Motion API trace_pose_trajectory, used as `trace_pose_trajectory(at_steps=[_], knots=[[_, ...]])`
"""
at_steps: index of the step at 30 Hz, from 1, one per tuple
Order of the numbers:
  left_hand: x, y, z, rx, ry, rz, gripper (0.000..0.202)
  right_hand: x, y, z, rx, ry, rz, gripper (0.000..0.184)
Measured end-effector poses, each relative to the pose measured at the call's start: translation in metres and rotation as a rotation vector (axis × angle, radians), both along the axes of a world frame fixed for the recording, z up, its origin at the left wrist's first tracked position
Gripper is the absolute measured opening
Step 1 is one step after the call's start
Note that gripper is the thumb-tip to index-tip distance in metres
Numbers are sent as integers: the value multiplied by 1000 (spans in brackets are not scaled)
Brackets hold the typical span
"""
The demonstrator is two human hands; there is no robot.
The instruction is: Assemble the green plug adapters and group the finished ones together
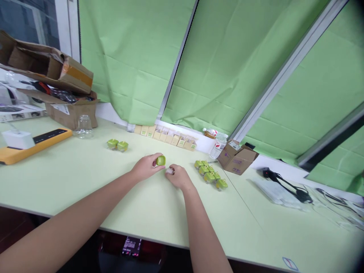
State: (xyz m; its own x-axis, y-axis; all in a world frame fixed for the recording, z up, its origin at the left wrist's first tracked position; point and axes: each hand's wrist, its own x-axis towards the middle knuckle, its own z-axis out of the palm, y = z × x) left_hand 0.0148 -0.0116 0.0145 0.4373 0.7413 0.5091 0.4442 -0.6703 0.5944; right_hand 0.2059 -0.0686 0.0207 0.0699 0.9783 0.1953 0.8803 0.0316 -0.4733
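Between the thumb and fingers of my left hand (pixel 146 167) is a small green lid (pixel 160 160), its hollow side turned toward me. My right hand (pixel 179 176), close beside it, pinches a small whitish translucent cup (pixel 170 171), partly hidden by the fingers. Both hands are just over the pale table (pixel 153 201). To the right of my right hand stands a cluster of several small clear containers with green lids (pixel 209 176), each lid with a loop on top. Two more green-lidded containers (pixel 117 145) stand to the left, beyond my left forearm.
A row of small cardboard boxes (pixel 166 135) lines the back edge. Plastic bottles (pixel 217 146) and an open carton (pixel 237 157) stand back right, with black cables (pixel 287 185) further right. At left are a yellow power strip (pixel 48 142), a clear jar (pixel 84 127) and stacked cartons (pixel 71 113).
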Motion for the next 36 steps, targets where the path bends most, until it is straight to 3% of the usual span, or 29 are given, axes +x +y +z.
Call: trace_pose_trajectory(at_steps=[4,8,14,17,20,24,29,36], knots=[[0,1,-2,28,6,-39,38,3,3,6,84,102,-41,39],[1,1,-6,40,17,-56,43,6,5,15,223,214,-127,37],[-1,1,-7,32,28,-64,45,4,4,7,109,142,-32,32],[-1,1,-6,62,9,-51,43,3,1,2,50,67,43,21],[0,2,-7,85,-11,-48,41,3,3,1,88,63,35,16],[1,4,-8,78,-16,-61,42,1,8,6,156,376,-50,27],[2,5,-9,101,-38,-74,38,-7,6,17,-11,979,29,37],[2,5,-6,192,-71,-38,32,-10,1,21,-12,1177,100,40]])
